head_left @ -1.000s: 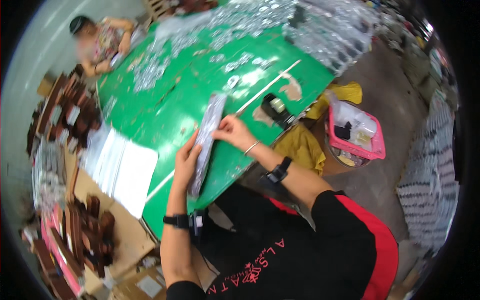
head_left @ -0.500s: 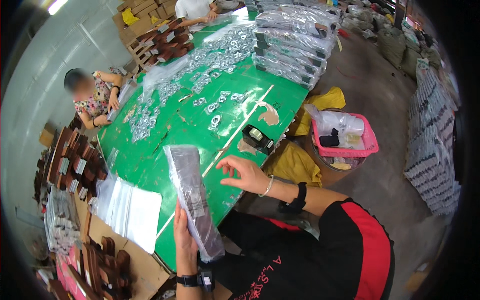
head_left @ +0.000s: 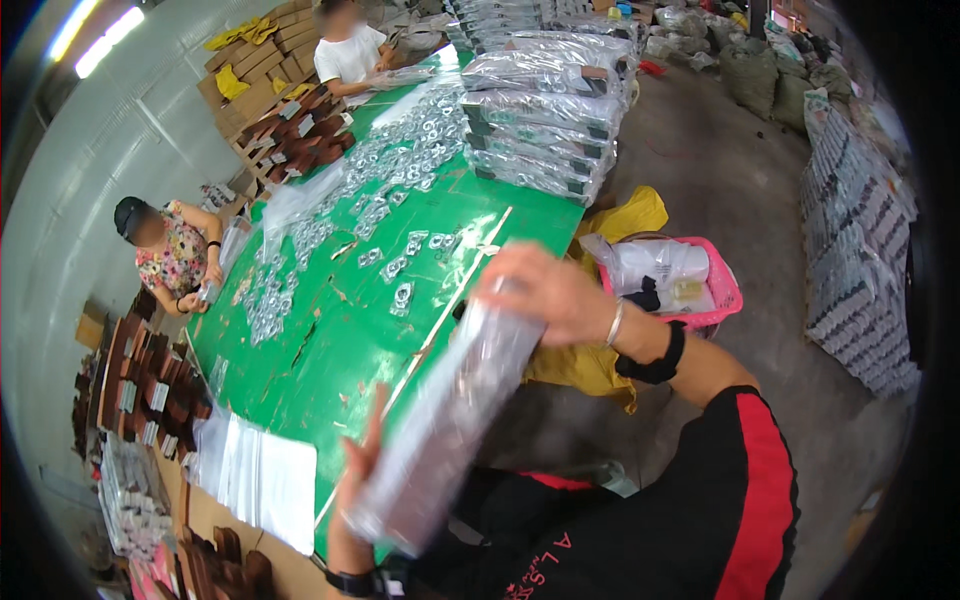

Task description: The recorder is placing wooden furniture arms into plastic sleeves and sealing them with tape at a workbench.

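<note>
A long, dark brown piece in a clear plastic bag (head_left: pixel 445 420) slants across in front of me, slightly smeared by motion. My right hand (head_left: pixel 545 290) is closed over its upper far end. At the lower near end my left hand (head_left: pixel 362 465) bears the piece against its palm, fingers stretched up along the bag's left side. The bagged piece is above the near edge of a green table (head_left: pixel 330 385). Small clear packets with ring-shaped parts (head_left: pixel 270 305) are scattered over the tabletop.
Flat clear bags (head_left: pixel 262 480) lie at the table's near left corner. Stacked bagged pieces (head_left: pixel 540 120) stand at the far right. A pink basket (head_left: pixel 725 290) is beyond my right forearm. Brown wooden parts (head_left: pixel 135 380) are piled at left. Two co-workers sit along the far side.
My right hand has come onto the far end of the bagged piece, which has tilted over to the right. The tape dispenser seen earlier on the table is now mostly hidden behind my hand and the bag.
</note>
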Available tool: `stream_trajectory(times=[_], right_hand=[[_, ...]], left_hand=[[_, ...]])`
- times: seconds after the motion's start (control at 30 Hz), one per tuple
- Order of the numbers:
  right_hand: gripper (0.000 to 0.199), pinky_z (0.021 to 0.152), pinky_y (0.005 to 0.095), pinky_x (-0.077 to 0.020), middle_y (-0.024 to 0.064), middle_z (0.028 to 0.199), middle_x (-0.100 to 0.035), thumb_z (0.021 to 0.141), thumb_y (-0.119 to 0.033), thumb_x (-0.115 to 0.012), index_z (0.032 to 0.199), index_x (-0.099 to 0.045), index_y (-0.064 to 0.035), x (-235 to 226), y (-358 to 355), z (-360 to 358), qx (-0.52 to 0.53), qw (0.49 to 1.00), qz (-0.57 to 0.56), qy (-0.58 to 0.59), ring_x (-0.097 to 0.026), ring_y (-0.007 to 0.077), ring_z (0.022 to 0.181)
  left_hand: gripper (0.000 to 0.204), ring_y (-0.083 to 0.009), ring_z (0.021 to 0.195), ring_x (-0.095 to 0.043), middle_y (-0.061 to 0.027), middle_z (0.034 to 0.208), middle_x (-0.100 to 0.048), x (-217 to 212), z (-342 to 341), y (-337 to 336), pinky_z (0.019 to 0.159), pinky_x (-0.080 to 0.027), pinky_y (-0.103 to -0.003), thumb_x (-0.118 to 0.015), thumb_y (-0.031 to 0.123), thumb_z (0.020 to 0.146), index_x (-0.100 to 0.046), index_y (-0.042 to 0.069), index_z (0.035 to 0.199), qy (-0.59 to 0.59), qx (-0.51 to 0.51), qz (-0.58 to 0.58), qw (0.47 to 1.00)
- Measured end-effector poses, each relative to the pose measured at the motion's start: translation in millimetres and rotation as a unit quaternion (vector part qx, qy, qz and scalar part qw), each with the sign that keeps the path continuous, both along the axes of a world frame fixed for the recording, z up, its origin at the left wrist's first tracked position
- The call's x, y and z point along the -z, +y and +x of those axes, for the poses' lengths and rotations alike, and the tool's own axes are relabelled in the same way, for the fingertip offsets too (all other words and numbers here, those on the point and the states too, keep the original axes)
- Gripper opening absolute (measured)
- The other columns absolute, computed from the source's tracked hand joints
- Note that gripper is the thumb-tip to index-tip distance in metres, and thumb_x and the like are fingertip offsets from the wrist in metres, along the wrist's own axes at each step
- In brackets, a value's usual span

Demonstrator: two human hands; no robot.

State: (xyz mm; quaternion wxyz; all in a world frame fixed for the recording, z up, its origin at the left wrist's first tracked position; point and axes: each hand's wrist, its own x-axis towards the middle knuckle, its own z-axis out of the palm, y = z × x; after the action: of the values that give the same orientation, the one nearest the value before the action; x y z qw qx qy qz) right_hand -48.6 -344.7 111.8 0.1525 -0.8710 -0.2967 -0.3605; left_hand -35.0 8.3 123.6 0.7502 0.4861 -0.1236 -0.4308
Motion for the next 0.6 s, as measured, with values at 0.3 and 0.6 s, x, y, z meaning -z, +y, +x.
stream_trajectory(times=[0.3, 0.6], right_hand=[[0.071, 0.103, 0.0416, -0.0429, 0.01, 0.132, -0.058, 0.068, -0.023, -0.079, 0.134, -0.056, -0.0239, -83, -171, 75, 0.386, 0.902, 0.144, -0.126, -0.053, 0.0331, 0.122], [0.056, 0.102, 0.0418, -0.046, 0.0062, 0.138, -0.056, 0.082, -0.024, -0.073, 0.135, -0.058, -0.0346, -38, -256, 115, 0.551, 0.834, -0.008, 0.015, -0.047, 0.0279, 0.132]], left_hand=[[0.084, -0.0425, 0.124, -0.054, -0.0288, 0.149, -0.038, 37, 18, -1, 0.097, -0.053, -0.044, -0.055, 0.052, 0.096, -0.009, 0.021, 0.159, -0.045, -0.072, 0.011, 0.996], [0.073, -0.0396, 0.122, -0.057, -0.0265, 0.146, -0.043, 70, 0, 49, 0.096, -0.053, -0.044, -0.053, 0.042, 0.1, -0.016, 0.017, 0.158, -0.018, -0.197, 0.07, 0.978]])
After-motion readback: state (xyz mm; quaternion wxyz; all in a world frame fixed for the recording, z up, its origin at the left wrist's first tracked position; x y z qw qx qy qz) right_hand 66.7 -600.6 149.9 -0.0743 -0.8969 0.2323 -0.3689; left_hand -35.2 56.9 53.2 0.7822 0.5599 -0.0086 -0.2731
